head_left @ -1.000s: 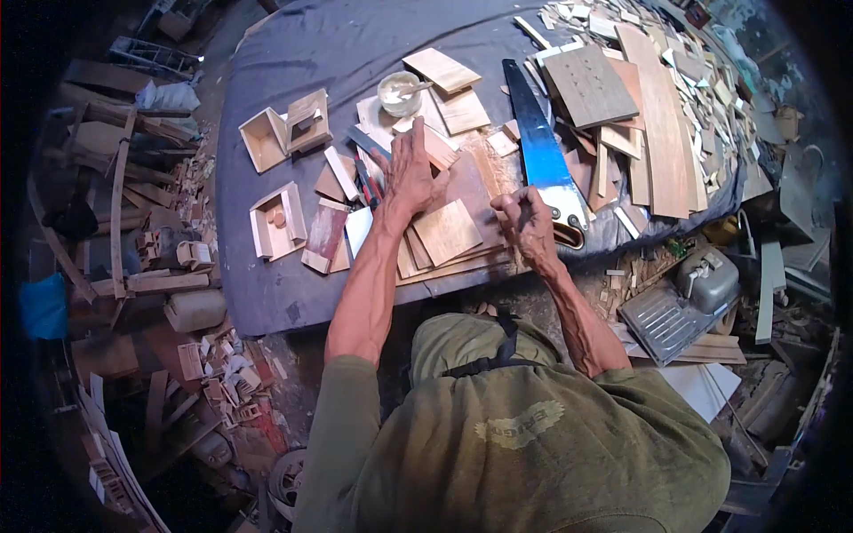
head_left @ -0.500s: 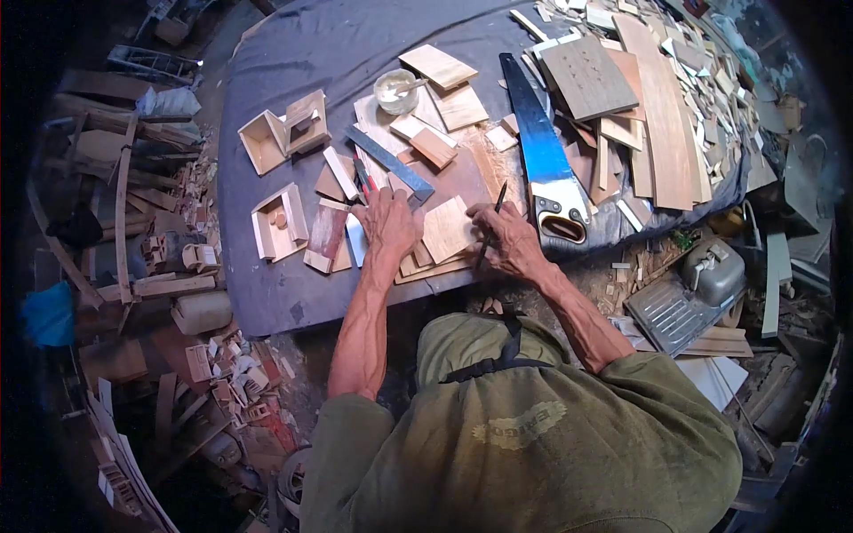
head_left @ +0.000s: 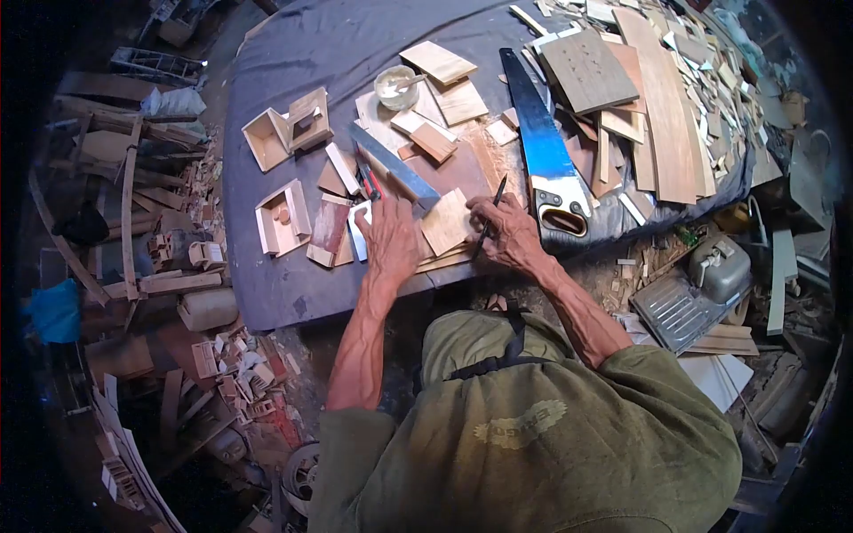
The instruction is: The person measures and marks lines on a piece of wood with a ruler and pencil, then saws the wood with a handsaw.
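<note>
Right hand (head_left: 508, 234) pinching slim, pointed dark pencil (head_left: 501, 190), left hand (head_left: 393, 238) near flat, pale wooden board (head_left: 446, 222), grip unclear

dark pencil (head_left: 501, 187) in right hand (head_left: 509, 233), left hand (head_left: 391, 238) at metal piece (head_left: 358, 222)

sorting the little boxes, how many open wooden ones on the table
3, all near the table's left edge: left box and right box, touching; third box closer to the camera. The scrap pile may hide more.
</note>
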`<state>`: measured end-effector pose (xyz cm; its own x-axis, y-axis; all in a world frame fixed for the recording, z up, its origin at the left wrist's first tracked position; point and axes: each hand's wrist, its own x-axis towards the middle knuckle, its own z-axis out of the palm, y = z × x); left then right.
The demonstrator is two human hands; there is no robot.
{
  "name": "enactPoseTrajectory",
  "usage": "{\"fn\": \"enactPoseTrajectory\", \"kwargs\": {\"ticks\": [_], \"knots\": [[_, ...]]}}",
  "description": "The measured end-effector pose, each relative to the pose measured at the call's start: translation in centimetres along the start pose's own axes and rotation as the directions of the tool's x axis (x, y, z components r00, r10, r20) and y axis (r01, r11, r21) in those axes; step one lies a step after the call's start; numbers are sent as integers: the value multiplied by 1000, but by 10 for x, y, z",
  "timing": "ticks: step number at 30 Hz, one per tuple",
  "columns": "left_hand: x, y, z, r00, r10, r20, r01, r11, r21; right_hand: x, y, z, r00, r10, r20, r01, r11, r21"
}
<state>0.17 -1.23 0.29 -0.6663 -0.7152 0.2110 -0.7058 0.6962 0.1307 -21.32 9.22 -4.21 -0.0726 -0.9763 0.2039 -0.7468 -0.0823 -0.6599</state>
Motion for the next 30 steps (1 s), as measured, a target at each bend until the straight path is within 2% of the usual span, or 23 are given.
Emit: {"fn": "enactPoseTrajectory", "kwargs": {"ticks": [2, 6, 9, 10, 14, 17, 18, 21, 22, 25, 26, 30], "knots": [[-19, 17, -5, 1000, 23, -12, -24, 999, -46, -1, 0, -1, 1000, -14, -17, 14, 1000, 11], [-49, 57, -2, 997, 48, 66, -42, 995, -90, 1, 5, -2, 989, -86, -122, 95, 993, 67], [-60, 69, 16, 993, 31, 112, -21, 996, -87, -13, -3, -9, 962, 216, -167, -188, 968, 169], [-62, 72, 19, 993, 17, 113, -8, 997, -83, -17, -1, -10, 951, 273, -147, -246, 953, 174], [-64, 74, 27, 995, 26, 99, -16, 995, -102, -36, -9, -9, 976, 57, -209, -31, 991, 128], [-67, 73, 30, 994, 54, 93, -47, 997, -69, -37, -17, -3, 992, -62, -113, 64, 998, 17], [-69, 73, 30, 994, 63, 93, -59, 997, -53, -33, -16, 1, 991, -101, -90, 105, 994, 43], [-73, 71, 28, 990, 85, 109, -85, 996, -7, -20, -18, 9, 978, -164, -130, 161, 986, -30], [-73, 70, 26, 991, 76, 111, -74, 997, -17, -15, -13, 15, 992, -117, -56, 112, 990, -80], [-67, 65, 22, 994, 34, 105, -31, 999, -30, -3, -19, 13, 996, -83, -40, 81, 995, -53], [-66, 62, 24, 995, 13, 95, -10, 1000, -27, 1, -12, 16, 989, -137, -62, 135, 990, -37], [-61, 57, 23, 995, -52, 90, 58, 996, -72, 5, 1, 25, 989, -122, -86, 121, 993, -17]]}}
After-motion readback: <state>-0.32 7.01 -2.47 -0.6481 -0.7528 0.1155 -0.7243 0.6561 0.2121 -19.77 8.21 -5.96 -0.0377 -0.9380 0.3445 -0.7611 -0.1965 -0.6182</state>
